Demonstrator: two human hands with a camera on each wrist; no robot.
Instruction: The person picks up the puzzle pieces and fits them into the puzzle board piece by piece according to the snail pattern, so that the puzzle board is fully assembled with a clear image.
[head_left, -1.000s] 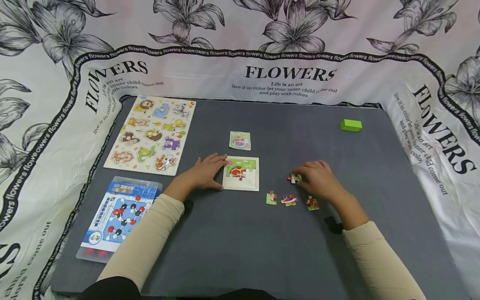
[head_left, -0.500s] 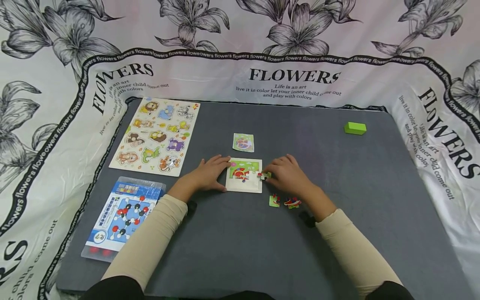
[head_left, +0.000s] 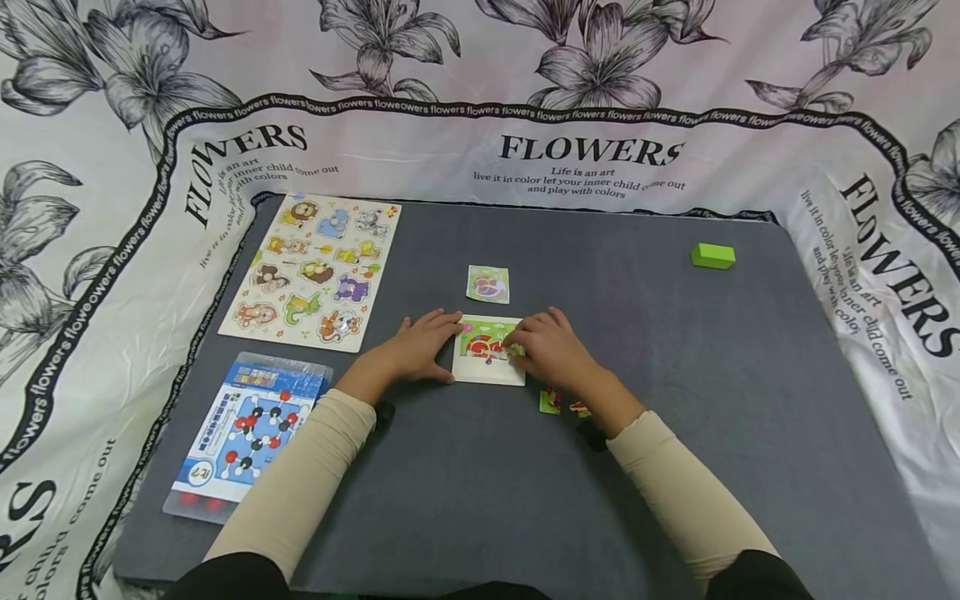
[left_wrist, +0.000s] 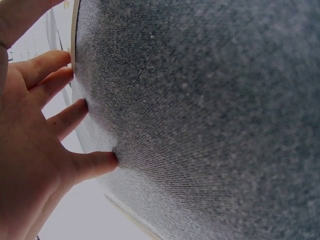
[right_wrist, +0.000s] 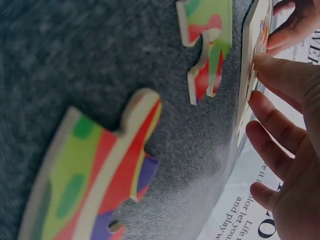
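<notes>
A small square wooden jigsaw board (head_left: 468,371), partly filled with a green and red picture, lies mid-table. My left hand (head_left: 412,350) rests at its left edge with fingers spread; the left wrist view shows the fingertips (left_wrist: 111,159) against the grey cloth and the board's side. Over the board's right part, my right hand (head_left: 558,354) pinches a jigsaw piece (head_left: 515,350) between thumb and fingers, mostly hidden by them. Two loose pieces lie near the right wrist: a green and red one (head_left: 550,402) and a red, purple and green one (right_wrist: 95,170).
Above the board lies a small picture card (head_left: 488,285). A sheet of animal pictures (head_left: 311,271) lies at the back left, with a blue-and-white molecule-model box (head_left: 251,433) nearer the left forearm. A green block (head_left: 712,256) sits at the back right.
My right hand has carried the jigsaw piece leftward from the loose pieces onto the board's right part. My left hand has stayed at the board's left edge. The head view has shifted slightly.
</notes>
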